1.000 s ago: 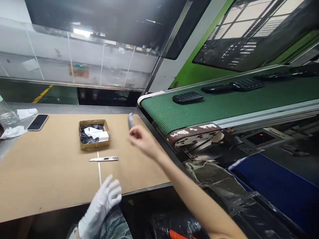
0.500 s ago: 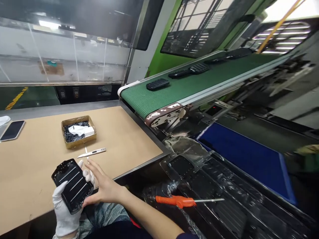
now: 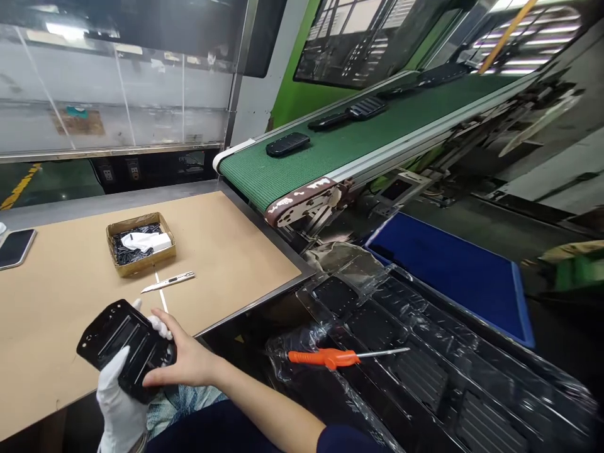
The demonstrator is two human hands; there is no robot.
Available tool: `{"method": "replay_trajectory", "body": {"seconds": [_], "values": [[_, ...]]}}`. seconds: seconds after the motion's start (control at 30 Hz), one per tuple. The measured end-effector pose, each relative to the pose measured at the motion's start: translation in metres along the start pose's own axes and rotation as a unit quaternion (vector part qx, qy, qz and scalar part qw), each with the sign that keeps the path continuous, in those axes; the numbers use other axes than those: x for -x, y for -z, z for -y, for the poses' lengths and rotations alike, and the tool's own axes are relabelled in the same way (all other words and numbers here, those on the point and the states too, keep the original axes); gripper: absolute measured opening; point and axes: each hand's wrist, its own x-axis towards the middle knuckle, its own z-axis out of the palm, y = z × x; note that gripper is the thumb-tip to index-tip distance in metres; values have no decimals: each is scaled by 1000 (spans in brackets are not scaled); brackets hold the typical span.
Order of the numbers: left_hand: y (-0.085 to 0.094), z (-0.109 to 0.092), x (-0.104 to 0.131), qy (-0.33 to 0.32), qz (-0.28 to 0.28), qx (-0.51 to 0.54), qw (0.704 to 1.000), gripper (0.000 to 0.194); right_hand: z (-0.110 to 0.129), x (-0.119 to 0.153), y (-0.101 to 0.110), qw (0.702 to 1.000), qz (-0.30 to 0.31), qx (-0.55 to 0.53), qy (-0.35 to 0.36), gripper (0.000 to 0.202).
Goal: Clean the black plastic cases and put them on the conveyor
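Observation:
A black plastic cover with raised ribs is held tilted over the table's near edge. My left hand, in a white glove, grips its lower left side, thumb across the ribbed face and fingertips showing at the far side. On its right end, my bare right hand is closed around the edge, thumb in front. Beyond the cover lies a utility knife across a thin white strip. Behind the knife stands a small box of small black pieces with a white cloth-like item on top.
A green conveyor belt carries several black plastic parts. An orange-handled screwdriver rests on plastic-wrapped black parts at right. Behind them is a blue panel. A phone lies at the table's left.
The black cover has shifted slightly left and tilted in my hands. My right hand has closed further onto its right end. The camera view has turned slightly.

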Motion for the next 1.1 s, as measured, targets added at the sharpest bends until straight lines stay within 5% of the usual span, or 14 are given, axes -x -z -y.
{"method": "replay_trajectory", "body": {"seconds": [0.13, 0.27, 0.47, 0.57, 0.63, 0.73, 0.83, 0.93, 1.1], "values": [[-30, -10, 6, -3, -24, 41, 999, 34, -6, -3, -3, 982, -72, 140, 107, 73], [-40, -12, 6, -24, 1, 94, 995, 41, -15, -6, -10, 969, -112, 131, 175, 48], [-19, -30, -22, 101, -28, 271, 957, 38, -9, -7, -10, 970, -67, 140, 186, 25], [-4, -46, -29, 70, -26, 332, 940, 36, 6, -28, 0, 914, -71, 216, 337, 24], [3, -54, -28, 37, -8, 343, 939, 39, 23, -61, 11, 876, -161, 249, 382, 31], [9, -59, -23, 18, 27, 330, 943, 47, 44, -122, 30, 861, -262, 315, 300, 36], [16, -59, -22, 6, 28, 319, 947, 52, 35, -161, 49, 896, -173, 372, 169, 27], [23, -60, -24, 1, 30, 318, 948, 54, -7, -159, 67, 913, -110, 376, 112, 21], [27, -62, -28, -2, 58, 315, 947, 56, -61, -118, 79, 922, -146, 349, 83, 37]]}}
